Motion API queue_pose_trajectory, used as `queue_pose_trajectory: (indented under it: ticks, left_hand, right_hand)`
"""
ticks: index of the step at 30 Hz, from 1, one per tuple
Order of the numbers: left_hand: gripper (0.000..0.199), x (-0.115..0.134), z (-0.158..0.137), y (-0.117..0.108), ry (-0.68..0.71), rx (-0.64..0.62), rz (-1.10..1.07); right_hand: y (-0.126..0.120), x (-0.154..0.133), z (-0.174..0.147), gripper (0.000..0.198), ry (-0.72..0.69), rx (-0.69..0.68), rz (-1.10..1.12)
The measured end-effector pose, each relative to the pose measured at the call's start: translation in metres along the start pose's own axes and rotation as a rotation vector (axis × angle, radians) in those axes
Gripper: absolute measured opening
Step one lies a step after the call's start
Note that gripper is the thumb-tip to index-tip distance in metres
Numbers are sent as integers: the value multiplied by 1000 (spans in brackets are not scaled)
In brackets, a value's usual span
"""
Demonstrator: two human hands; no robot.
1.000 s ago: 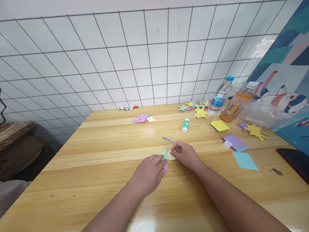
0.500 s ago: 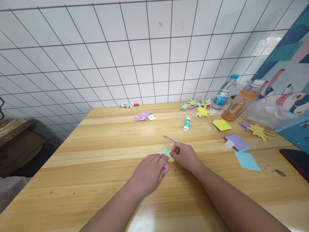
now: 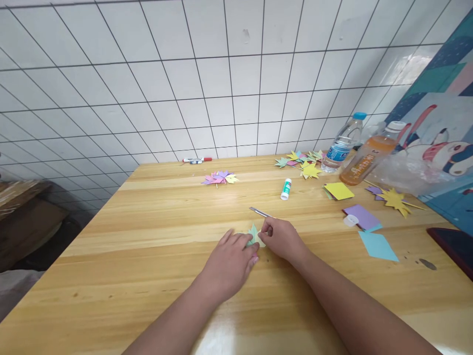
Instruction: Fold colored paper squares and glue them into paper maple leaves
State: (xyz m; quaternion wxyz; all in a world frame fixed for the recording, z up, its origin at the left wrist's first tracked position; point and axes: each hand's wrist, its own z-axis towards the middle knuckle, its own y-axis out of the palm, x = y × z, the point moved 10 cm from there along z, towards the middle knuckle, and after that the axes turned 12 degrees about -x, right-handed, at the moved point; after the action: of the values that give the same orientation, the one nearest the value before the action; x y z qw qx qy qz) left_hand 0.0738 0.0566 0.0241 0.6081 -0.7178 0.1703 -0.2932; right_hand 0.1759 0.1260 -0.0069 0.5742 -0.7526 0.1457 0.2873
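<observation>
Small folded-paper pieces lie on the table between my hands: a green pointed one [image 3: 253,232], a cream one [image 3: 260,240] and a bit of pink mostly covered by my left thumb. My left hand [image 3: 231,261] rests flat over these pieces with its fingers stretched out, pressing them to the wood. Thumb and forefinger of my right hand [image 3: 281,238] pinch the edge of the cream folded paper. Just beyond the right hand is a craft knife [image 3: 259,212], its handle end hidden behind that hand.
A glue stick [image 3: 286,189] stands ahead, with its cap [image 3: 351,220] by purple paper [image 3: 364,217]. Blue [image 3: 378,245] and yellow sheets [image 3: 339,191] lie right. Folded-paper clusters [image 3: 220,178], markers [image 3: 197,160], a water bottle [image 3: 342,143] and an orange drink bottle [image 3: 369,158] sit farther back.
My left hand's fingers have spread and lifted slightly apart, showing more of the green paper. The right hand keeps its pinch with a slight shift.
</observation>
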Motion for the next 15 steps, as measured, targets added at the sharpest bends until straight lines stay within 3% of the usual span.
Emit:
queue_pose_trajectory:
  ticks: [15]
  left_hand:
    - [23, 3, 3, 1, 54, 26, -35]
  right_hand:
    - [2, 13, 17, 19, 177, -123, -4]
